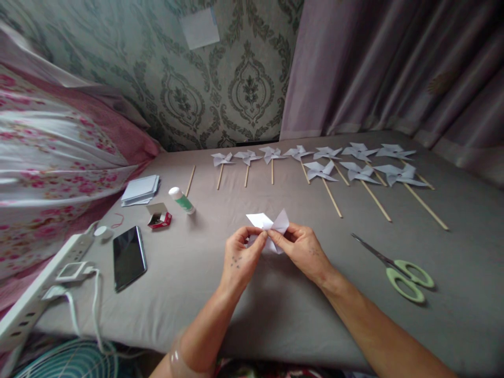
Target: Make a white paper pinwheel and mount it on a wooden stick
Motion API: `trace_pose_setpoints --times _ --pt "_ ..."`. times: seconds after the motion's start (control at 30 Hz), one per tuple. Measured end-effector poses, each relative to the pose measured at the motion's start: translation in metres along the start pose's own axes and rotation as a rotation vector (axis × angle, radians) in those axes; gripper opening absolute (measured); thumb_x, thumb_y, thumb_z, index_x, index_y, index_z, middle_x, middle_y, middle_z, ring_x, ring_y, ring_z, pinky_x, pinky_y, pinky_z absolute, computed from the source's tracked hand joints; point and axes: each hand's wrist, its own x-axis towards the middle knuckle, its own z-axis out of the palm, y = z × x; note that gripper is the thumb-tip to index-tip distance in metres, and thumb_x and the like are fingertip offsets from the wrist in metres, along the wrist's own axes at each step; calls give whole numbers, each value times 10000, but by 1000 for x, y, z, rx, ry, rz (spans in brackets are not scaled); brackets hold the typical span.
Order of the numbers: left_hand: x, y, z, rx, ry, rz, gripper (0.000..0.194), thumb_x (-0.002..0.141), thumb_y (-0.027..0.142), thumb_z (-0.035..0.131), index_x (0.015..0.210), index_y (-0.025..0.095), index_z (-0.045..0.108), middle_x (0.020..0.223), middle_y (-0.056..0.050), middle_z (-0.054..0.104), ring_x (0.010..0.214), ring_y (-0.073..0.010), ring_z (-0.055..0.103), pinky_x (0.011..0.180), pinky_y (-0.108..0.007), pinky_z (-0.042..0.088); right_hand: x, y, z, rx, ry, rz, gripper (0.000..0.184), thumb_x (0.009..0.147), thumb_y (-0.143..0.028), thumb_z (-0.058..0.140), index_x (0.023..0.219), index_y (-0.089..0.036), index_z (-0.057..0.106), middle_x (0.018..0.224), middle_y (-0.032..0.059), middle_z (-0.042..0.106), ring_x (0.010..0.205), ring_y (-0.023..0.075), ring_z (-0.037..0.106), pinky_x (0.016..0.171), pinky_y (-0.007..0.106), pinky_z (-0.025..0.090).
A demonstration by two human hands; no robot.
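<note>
A white paper pinwheel without a stick is held up over the grey cloth, its folded blades pointing outward. My left hand pinches it near the centre from the left, thumb on the front. From the other side my right hand grips it too, and both thumb tips meet at the middle. Fingers behind the paper are hidden. Beyond the hands, to the left, stand a glue stick with a white cap and a small open red box. A bare wooden stick lies behind the glue stick.
Several finished pinwheels on sticks lie in rows at the back right. Green-handled scissors rest at the right. On the left are a paper stack, a phone and a power strip with white cables.
</note>
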Motion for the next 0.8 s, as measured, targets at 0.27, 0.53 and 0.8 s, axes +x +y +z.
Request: trace_pose_setpoints --times 0.27,0.53,0.8 --pt "-2 -1 4 -206 39 5 417 643 315 783 894 189 475 786 -12 686 642 -112 585 622 -227 427 1 -1 2 52 10 1 294 712 -417 680 796 -137 714 760 58 717 665 170 620 614 267 481" --pt "-1 6 3 -421 13 -212 642 515 284 869 1048 114 554 805 -62 728 664 -141 642 672 -258 454 -1 0 2 16 -6 -22 273 746 -395 654 816 -137 706 752 51 711 657 168 624 604 264 477" --pt "4 4 1 -479 -35 -327 450 449 244 886 828 89 700 779 -70 723 650 -135 626 681 -250 442 1 3 2 16 -16 -21 283 740 -411 646 805 -143 709 753 52 723 645 170 632 593 264 479"
